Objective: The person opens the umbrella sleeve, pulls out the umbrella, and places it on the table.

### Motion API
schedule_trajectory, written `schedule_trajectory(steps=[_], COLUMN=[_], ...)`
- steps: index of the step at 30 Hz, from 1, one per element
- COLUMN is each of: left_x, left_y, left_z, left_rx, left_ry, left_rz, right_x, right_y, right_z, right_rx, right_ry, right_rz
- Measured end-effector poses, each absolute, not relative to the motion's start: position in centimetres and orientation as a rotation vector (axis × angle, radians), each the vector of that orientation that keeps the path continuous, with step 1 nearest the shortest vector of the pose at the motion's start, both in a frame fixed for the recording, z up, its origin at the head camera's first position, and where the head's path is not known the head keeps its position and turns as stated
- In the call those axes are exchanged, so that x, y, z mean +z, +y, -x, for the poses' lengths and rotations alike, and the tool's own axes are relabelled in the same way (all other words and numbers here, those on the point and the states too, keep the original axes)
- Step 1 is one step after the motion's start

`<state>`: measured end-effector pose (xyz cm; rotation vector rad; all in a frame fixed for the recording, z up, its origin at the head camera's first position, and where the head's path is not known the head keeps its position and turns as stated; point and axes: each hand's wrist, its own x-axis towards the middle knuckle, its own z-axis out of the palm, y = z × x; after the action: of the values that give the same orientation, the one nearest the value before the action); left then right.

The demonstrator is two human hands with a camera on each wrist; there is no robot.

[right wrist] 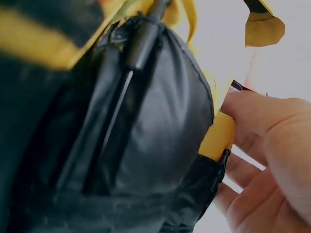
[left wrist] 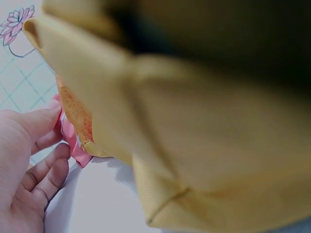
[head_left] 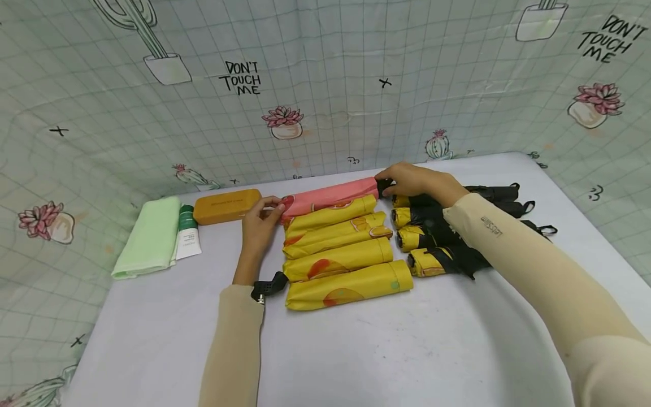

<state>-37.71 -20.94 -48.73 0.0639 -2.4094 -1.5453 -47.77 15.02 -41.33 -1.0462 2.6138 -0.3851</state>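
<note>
A pink umbrella sleeve (head_left: 330,196) lies at the far end of a row of yellow umbrella sleeves (head_left: 351,285). My left hand (head_left: 259,226) pinches its left end between thumb and fingers; in the left wrist view the pink tip (left wrist: 73,141) shows at the fingertips. At the other end, my right hand (head_left: 417,182) pinches a black end piece (head_left: 385,185) sticking out of the pink sleeve. Beneath and beside the right forearm lie several folded black-and-yellow umbrellas (head_left: 424,263), partly covered by the arm. They fill much of the right wrist view, with the right fingers (right wrist: 272,121) beyond.
At the back left stand an orange-brown case (head_left: 227,206), a white tube with a green cap (head_left: 188,237) and a folded light green cloth (head_left: 150,240). A patterned curtain (head_left: 335,68) rises behind the white table (head_left: 386,356).
</note>
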Motion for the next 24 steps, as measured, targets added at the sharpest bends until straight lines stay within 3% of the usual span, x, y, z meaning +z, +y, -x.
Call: schedule_trajectory(steps=[24], left_x=[-48.5], left_y=[-21.0], left_z=[37.7], left_rx=[-1.564], left_ry=[-2.36], left_rz=[-0.065], right_x=[-41.2], right_y=[16.9], right_z=[48.1], right_rx=[-0.464], right_ry=[2.748], right_rz=[1.202])
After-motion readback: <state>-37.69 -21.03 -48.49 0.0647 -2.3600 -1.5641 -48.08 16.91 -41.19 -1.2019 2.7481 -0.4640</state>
